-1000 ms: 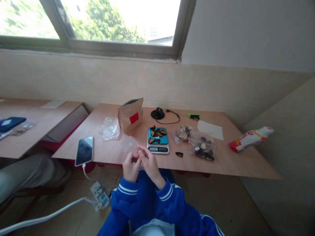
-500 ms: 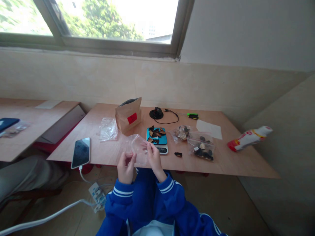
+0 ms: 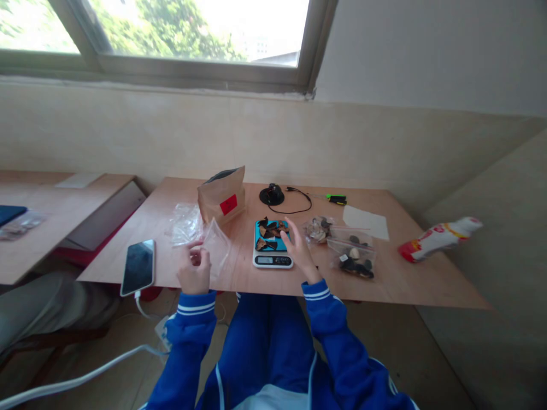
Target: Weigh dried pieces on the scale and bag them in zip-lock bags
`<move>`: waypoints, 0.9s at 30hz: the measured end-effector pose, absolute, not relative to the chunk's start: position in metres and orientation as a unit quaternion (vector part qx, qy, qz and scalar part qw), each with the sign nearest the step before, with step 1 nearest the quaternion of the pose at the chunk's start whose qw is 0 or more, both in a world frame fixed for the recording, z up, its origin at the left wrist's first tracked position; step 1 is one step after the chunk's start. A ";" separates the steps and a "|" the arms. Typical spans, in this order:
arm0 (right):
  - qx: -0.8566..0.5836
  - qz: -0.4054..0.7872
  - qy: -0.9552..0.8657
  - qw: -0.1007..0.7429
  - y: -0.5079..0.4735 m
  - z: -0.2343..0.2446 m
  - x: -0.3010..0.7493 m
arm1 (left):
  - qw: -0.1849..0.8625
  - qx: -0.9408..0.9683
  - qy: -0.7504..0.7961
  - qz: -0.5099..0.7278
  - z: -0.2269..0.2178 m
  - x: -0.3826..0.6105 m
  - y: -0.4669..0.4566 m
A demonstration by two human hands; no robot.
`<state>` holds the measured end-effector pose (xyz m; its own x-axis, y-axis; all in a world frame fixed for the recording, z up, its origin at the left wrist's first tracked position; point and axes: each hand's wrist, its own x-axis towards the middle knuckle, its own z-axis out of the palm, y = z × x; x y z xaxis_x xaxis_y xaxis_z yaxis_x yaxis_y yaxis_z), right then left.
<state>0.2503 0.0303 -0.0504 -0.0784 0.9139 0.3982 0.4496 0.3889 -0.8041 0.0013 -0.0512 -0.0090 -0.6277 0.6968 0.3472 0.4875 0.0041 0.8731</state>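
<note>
My left hand (image 3: pixel 194 272) is closed on an empty clear plastic bag (image 3: pixel 216 246), held just above the near edge of the wooden table (image 3: pixel 405 279). My right hand (image 3: pixel 297 250) reaches over the right side of a small kitchen scale (image 3: pixel 272 259) with fingers spread, holding nothing. Dark dried pieces (image 3: pixel 270 233) lie piled on the scale's blue top. Both arms wear blue sleeves with white stripes.
A brown paper pouch (image 3: pixel 222 199) with a red label stands behind the scale. Other clear bags (image 3: pixel 184 223) lie left; filled bags (image 3: pixel 352 256) lie right. A phone (image 3: pixel 137 266) on a cable, a black cable reel (image 3: pixel 273 196), paper (image 3: pixel 365 219) and a white bottle (image 3: pixel 438 238) are around. Another person's leg (image 3: pixel 43 310) is at left.
My hands have separated: the left carried the clear bag to the left, the right let go of it and moved right and forward over the scale.
</note>
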 end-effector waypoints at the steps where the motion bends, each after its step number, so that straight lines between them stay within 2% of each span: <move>1: -0.495 0.221 -0.721 0.432 0.039 -0.052 0.256 | 0.073 0.434 0.708 0.552 -0.008 0.001 -0.044; 6: -0.512 0.158 -0.819 0.204 0.064 -0.058 0.247 | 0.031 0.473 0.696 0.539 -0.003 0.015 -0.005; 10: -0.491 0.114 -0.853 0.131 0.072 -0.064 0.235 | 0.042 0.472 0.689 0.548 -0.002 0.030 0.015; 13: -0.481 0.108 -0.858 0.145 0.076 -0.070 0.238 | 0.073 0.458 0.693 0.552 -0.002 0.037 0.023; 20: -0.457 0.178 -0.833 0.257 0.076 -0.071 0.249 | 0.128 0.441 0.669 0.584 -0.009 0.043 0.026; 23: -0.476 0.166 -0.812 0.294 0.070 -0.066 0.254 | 0.136 0.436 0.661 0.595 -0.014 0.042 0.022; 27: -0.509 0.132 -0.799 0.292 0.053 -0.063 0.257 | 0.154 0.434 0.654 0.601 -0.020 0.040 0.016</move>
